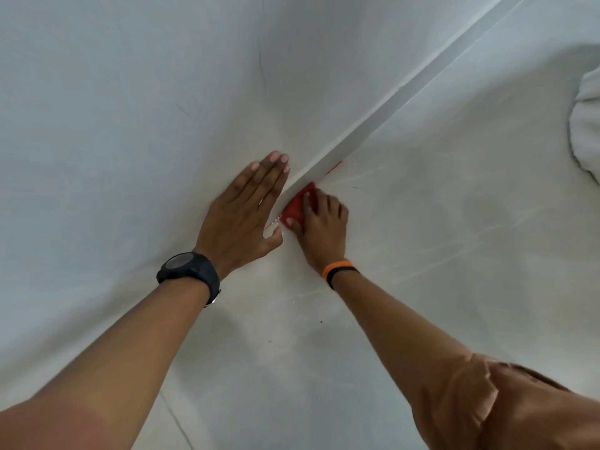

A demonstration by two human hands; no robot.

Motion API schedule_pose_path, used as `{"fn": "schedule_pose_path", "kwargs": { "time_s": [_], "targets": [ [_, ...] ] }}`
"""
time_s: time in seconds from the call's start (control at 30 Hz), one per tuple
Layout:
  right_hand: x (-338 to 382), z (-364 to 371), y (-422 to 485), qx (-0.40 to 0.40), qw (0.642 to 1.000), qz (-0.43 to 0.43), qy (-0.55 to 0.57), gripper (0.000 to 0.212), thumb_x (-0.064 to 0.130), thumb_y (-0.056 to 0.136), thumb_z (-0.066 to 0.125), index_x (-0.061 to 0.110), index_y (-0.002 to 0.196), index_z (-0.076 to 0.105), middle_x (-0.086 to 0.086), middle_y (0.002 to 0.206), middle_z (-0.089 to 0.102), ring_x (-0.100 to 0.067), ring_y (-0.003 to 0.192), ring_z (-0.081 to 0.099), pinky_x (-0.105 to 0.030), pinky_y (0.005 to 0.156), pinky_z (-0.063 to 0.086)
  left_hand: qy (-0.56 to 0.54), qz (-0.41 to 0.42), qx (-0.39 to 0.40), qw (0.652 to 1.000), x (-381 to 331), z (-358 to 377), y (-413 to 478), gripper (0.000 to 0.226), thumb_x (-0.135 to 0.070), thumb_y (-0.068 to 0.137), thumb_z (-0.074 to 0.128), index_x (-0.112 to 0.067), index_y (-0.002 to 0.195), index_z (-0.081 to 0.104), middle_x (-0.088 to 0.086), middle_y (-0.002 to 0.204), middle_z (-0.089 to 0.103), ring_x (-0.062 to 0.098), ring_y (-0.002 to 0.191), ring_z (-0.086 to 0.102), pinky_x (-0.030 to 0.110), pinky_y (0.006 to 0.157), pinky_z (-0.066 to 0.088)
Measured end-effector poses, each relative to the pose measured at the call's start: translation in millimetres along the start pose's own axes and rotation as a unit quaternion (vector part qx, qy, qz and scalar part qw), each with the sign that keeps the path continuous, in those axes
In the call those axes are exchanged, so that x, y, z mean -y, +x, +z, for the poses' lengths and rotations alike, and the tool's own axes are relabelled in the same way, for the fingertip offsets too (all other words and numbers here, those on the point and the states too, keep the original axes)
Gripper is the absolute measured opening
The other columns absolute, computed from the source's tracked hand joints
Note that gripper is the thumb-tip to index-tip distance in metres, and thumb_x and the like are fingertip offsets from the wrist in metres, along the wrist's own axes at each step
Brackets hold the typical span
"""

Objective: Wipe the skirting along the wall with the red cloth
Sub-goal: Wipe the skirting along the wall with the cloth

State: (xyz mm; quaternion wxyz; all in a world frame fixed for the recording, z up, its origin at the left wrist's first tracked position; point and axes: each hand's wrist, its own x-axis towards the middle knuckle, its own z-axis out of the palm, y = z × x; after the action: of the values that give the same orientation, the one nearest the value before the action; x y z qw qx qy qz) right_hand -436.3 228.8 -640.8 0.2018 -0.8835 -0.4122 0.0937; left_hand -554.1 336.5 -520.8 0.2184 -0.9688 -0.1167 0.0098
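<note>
A white skirting (373,125) runs diagonally from the middle of the view up to the top right, between the white wall and the pale floor. My right hand (324,225) presses the red cloth (297,207) against the lower end of the skirting, fingers curled over the cloth. My left hand (246,209) lies flat on the wall just left of the cloth, fingers straight and together, holding nothing. A black watch sits on my left wrist and an orange band on my right wrist. Most of the cloth is hidden under my right hand.
The white wall (130,108) fills the left and top. The pale floor (454,238) spreads to the right and below, with faint streaks and small specks. A white bundled fabric object (587,125) sits at the right edge.
</note>
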Motion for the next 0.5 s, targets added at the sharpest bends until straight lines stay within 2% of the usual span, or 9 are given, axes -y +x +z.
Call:
{"fn": "schedule_pose_path", "kwargs": {
  "time_s": [0.1,0.2,0.27,0.4,0.5],
  "targets": [
    [-12,-3,5,-0.002,0.997,-0.055,-0.046,0.063,0.058,0.093,0.053,0.011,0.133,0.056,-0.011,0.137,0.053,-0.034,0.115,0.047,-0.048,0.094,0.036,0.015,0.003,0.004,1.0,2,2,-3,0.094,-0.05,0.099,0.047,0.002,0.167,0.008,0.015,0.176,0.002,0.026,0.164,0.004,0.038,0.134,0.002],
    [-45,-20,52,-0.035,0.994,0.048,-0.096,0.063,0.058,0.091,0.053,0.011,0.133,0.054,-0.013,0.133,0.053,-0.035,0.112,0.046,-0.048,0.09,0.033,0.033,0.001,0.004,0.999,1,5,-4,0.094,-0.05,0.099,0.044,0.002,0.167,0.005,0.013,0.176,0.0,0.025,0.164,0.002,0.038,0.134,-0.001],
    [-56,-30,76,-0.024,0.99,0.095,-0.101,0.059,0.054,0.093,0.054,0.007,0.129,0.056,-0.015,0.132,0.051,-0.037,0.115,0.044,-0.048,0.092,0.033,0.041,0.001,0.011,0.999,0,5,-2,0.094,-0.051,0.1,0.041,0.003,0.166,0.002,0.013,0.176,-0.004,0.024,0.164,-0.001,0.037,0.133,-0.005],
    [-22,-19,54,-0.03,0.991,0.114,-0.063,0.061,0.049,0.089,0.056,0.005,0.131,0.055,-0.016,0.133,0.051,-0.037,0.109,0.045,-0.047,0.086,0.034,0.082,0.013,0.007,0.997,2,7,-2,0.095,-0.055,0.101,0.033,0.005,0.165,-0.004,0.015,0.176,-0.011,0.026,0.164,-0.005,0.039,0.133,-0.008],
    [17,3,3,-0.017,0.997,0.058,-0.053,0.061,0.054,0.089,0.057,0.006,0.126,0.059,-0.015,0.126,0.054,-0.036,0.101,0.046,-0.046,0.082,0.032,0.117,0.035,0.016,0.992,4,6,-3,0.095,-0.058,0.102,0.026,0.006,0.165,-0.006,0.019,0.174,-0.014,0.03,0.163,-0.006,0.042,0.133,-0.006]
  ]
}}
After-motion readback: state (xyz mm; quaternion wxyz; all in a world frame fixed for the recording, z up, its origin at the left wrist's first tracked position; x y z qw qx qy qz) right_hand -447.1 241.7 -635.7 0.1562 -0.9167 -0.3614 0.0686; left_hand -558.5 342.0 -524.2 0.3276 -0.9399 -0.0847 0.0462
